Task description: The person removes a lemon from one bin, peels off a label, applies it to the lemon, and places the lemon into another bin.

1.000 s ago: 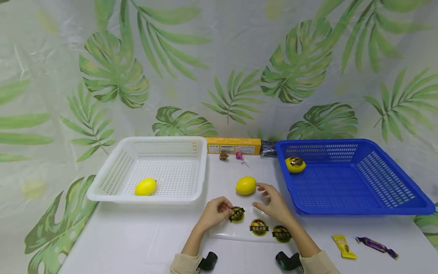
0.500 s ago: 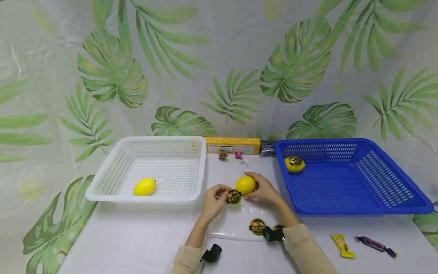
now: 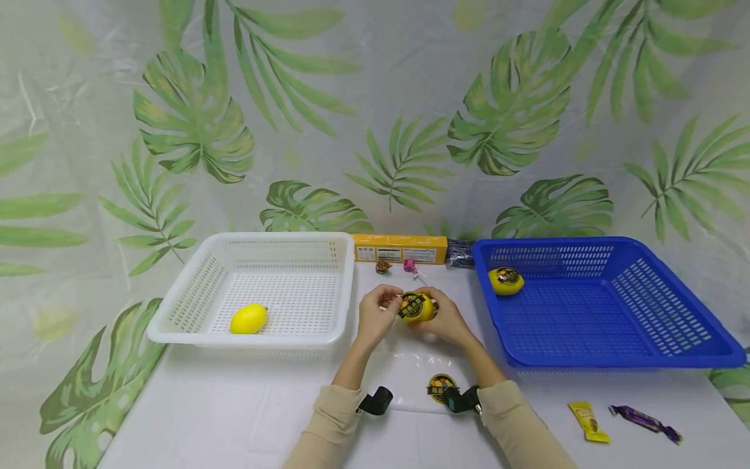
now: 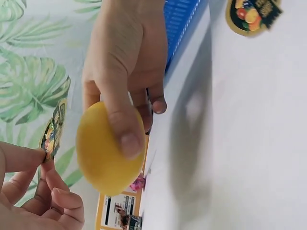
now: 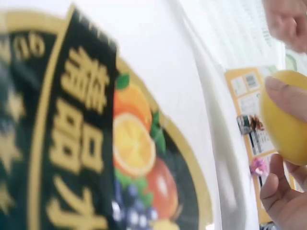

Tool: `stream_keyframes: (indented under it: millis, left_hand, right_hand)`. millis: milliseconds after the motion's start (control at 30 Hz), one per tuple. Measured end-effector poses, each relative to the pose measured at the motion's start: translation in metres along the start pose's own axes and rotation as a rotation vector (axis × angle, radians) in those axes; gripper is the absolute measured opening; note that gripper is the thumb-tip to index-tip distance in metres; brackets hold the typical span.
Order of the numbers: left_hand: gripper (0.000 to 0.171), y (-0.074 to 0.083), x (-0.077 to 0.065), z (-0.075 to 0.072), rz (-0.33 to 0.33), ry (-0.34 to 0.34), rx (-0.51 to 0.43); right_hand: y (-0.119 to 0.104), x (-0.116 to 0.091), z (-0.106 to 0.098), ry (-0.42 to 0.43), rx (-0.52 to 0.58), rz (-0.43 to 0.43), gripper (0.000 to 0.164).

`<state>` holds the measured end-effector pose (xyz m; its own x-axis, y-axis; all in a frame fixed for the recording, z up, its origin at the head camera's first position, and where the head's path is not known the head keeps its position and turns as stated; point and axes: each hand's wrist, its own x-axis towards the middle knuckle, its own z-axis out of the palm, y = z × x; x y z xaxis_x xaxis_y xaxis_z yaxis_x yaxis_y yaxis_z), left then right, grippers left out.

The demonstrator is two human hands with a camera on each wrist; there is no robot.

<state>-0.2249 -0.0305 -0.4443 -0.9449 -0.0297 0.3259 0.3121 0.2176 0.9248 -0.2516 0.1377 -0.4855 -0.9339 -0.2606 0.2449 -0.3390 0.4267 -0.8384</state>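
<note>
My left hand [image 3: 375, 318] pinches the edge of a round black-and-gold fruit sticker [image 4: 53, 129] between thumb and finger. My right hand [image 3: 448, 319] grips a yellow lemon [image 4: 103, 155], its thumb along the near side. In the head view the sticker overlaps the lemon; the left wrist view shows a gap between them. Below the hands lies a glossy white backing sheet [image 3: 404, 384] bearing another sticker [image 3: 441, 385], which is large and close in the right wrist view. The sheet's right corner is hidden by the right wrist camera and sleeve.
A white basket [image 3: 342, 329] at left holds one plain lemon [image 3: 249, 319]. The blue basket [image 3: 621, 360] at right holds a stickered lemon [image 3: 505, 281]. Behind are a yellow box [image 3: 401, 250], a lollipop [image 3: 410, 266] and a small wrapped candy [image 3: 383, 268]. Two wrapped sweets [image 3: 588, 422] lie front right.
My right hand has taken hold of the lemon, which has come up from the table. The left hand has lifted its sticker off the sheet and brought it up to the lemon.
</note>
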Motion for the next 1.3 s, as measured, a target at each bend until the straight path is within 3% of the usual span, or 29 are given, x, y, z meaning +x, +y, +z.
stream_keyframes:
  millis: [200, 367, 567, 800, 933, 1067, 1167, 1300]
  left_hand:
    - [0.010, 0.006, 0.007, 0.010, 0.033, -0.010, 0.036]
    - [0.009, 0.007, 0.006, 0.012, 0.043, 0.000, 0.063]
    - [0.009, 0.007, 0.008, 0.007, 0.079, -0.021, 0.079]
    - [0.009, 0.007, 0.009, 0.000, 0.064, -0.051, 0.042]
    - [0.008, 0.008, 0.008, -0.001, 0.067, -0.043, 0.061]
    - [0.007, 0.009, 0.004, 0.000, 0.111, -0.012, 0.111]
    - [0.013, 0.007, 0.002, 0.000, 0.127, 0.010, 0.150]
    - [0.031, 0.000, 0.002, -0.003, 0.060, -0.036, 0.188]
  right_hand:
    - [-0.008, -0.001, 0.005, 0.105, 0.006, -0.067, 0.065]
    - [-0.011, -0.002, 0.008, 0.144, 0.024, -0.091, 0.065]
    - [-0.014, -0.002, 0.010, 0.141, 0.049, -0.098, 0.066]
    - [-0.014, -0.003, 0.012, 0.123, 0.066, -0.117, 0.067]
    - [-0.016, -0.005, 0.012, 0.130, 0.060, -0.115, 0.067]
    - [-0.017, -0.005, 0.011, 0.141, 0.059, -0.131, 0.067]
    - [-0.019, -0.006, 0.011, 0.146, 0.057, -0.132, 0.068]
    - [-0.027, -0.009, 0.010, 0.161, 0.051, -0.115, 0.069]
